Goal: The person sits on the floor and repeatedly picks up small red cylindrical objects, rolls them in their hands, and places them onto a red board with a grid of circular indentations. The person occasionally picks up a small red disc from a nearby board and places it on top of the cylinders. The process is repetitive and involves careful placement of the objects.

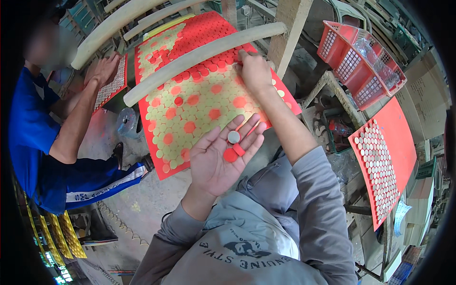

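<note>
Head view: work looks part-way. Upper part of red board (pixel 295 108) carries red discs (pixel 204 72); lower part has pale discs (pixel 204 102) with red patches, probably what's left. Left hand (pixel 211 164) palm up, grip released, three loose discs (pixel 231 155) lying on it. Right hand (pixel 254 73) at board's upper right, by red discs; can't tell whether its grip pinches one. Red crate (pixel 346 78) holds clear plastic (pixel 370 50).

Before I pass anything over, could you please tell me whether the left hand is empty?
Not empty: the left hand is open, palm up, with three small discs visible on it.
</note>
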A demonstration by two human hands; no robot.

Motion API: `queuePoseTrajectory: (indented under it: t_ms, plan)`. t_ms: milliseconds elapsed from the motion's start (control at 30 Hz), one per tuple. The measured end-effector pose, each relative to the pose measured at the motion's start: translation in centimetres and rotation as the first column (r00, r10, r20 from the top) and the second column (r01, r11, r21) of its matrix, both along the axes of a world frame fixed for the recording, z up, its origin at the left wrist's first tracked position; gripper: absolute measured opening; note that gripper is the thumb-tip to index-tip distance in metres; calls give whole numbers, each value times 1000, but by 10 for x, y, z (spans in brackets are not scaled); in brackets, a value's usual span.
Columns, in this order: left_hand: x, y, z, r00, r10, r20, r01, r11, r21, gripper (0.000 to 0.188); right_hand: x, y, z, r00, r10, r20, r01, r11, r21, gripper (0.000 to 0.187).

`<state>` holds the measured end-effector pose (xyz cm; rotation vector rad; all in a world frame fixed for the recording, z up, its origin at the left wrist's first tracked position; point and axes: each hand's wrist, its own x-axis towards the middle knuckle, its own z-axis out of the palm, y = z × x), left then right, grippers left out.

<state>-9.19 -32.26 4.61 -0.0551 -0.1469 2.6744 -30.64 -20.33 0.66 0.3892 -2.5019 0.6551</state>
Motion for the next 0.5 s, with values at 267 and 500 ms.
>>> queuePoseTrajectory:
  t_ms: [267,500]
  plan:
    - [-1,18,3,965,-69,-253,-5,959,-283,68,72,53,28,974,168,154,-61,844,-533,20]
    - [10,74,-1,906,-395,-150,248,784,-569,61,258,134,30,946,324,3,-72,218,-973,22]
